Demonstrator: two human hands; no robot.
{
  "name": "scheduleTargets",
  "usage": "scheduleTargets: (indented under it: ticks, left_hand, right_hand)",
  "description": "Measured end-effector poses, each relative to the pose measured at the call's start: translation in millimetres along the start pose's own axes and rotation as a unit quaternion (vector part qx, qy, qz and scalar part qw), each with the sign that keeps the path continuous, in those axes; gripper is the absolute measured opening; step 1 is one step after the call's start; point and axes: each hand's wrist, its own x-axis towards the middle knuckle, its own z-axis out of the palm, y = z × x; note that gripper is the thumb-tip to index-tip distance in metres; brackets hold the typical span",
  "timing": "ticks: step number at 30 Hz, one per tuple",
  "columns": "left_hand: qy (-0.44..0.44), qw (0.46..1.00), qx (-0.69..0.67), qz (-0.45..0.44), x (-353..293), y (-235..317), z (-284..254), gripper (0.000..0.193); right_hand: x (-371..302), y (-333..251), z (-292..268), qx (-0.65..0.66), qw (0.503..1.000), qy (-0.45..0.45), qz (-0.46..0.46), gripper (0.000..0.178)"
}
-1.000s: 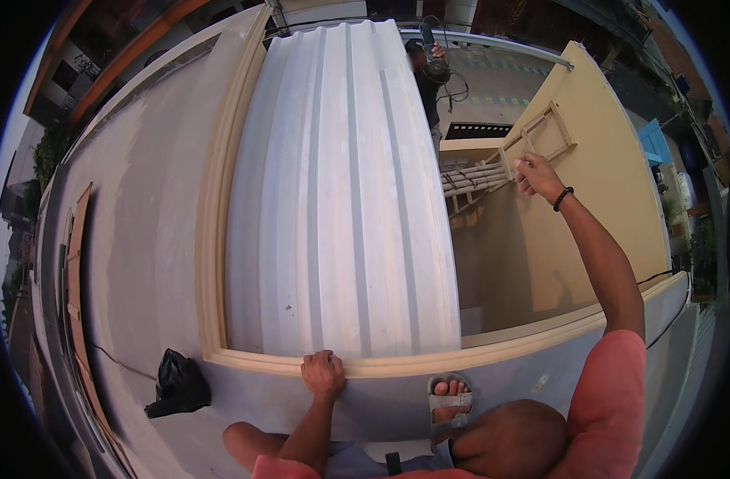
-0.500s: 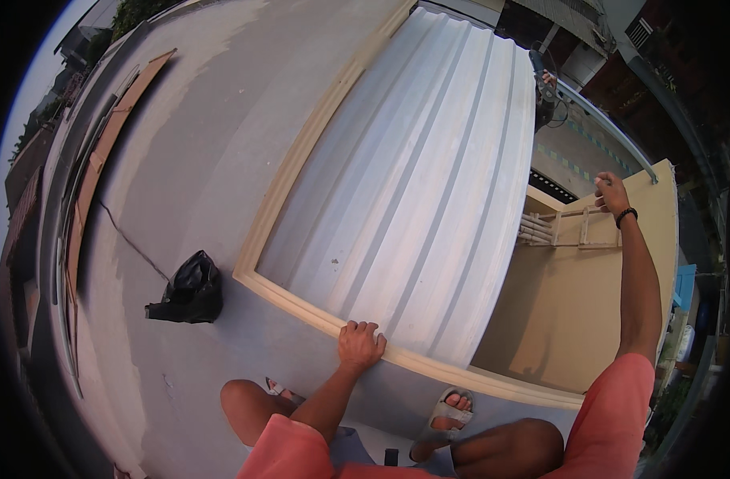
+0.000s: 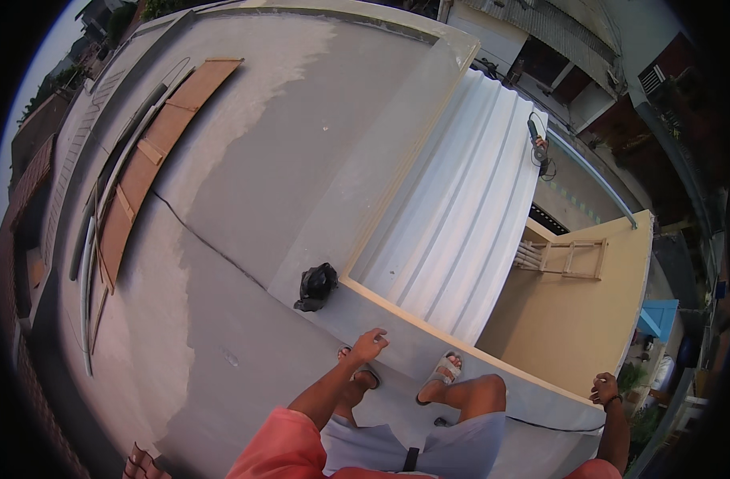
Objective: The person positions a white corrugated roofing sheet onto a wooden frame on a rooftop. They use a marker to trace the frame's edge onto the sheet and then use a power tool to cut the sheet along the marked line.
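I have the left hand empty, fingers loosely parted, just short of the cream ledge; the right hand is curled at the ledge's far end, and I cannot tell whether it grips. One corrugated sheet lies beyond the ledge, ahead of and between both hands. Left of the left hand I count one black bag and, farther, one brown board. Ahead of the right hand I see one ladder, its poles cut off by the sheet, and one grinder in a co-worker's hand, the body hidden
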Motion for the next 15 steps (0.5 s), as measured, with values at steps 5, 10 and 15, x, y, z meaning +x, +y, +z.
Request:
scheduleTargets:
  ticks: [5, 10, 15]
  left_hand:
    - [0.01, 0.991, 0.131, -0.033, -28.9, 19.9, -104.9, 0.048]
    - [0.103, 0.992, 0.068, -0.005, -45.8, 40.8, -175.2, 0.041]
    - [0.152, 0.984, -0.014, -0.095, -96.8, 93.7, -220.7, 0.036]
  right_hand:
    - [-101.2, 72.1, -9.3, 0.104, 0.989, 0.027, 0.105, 0.022]
    - [-117.3, 87.5, 9.6, 0.2, 0.965, 0.061, 0.159, 0.021]
    - [-136.8, -15.4, 36.3, 0.242, 0.966, -0.01, 0.093, 0.031]
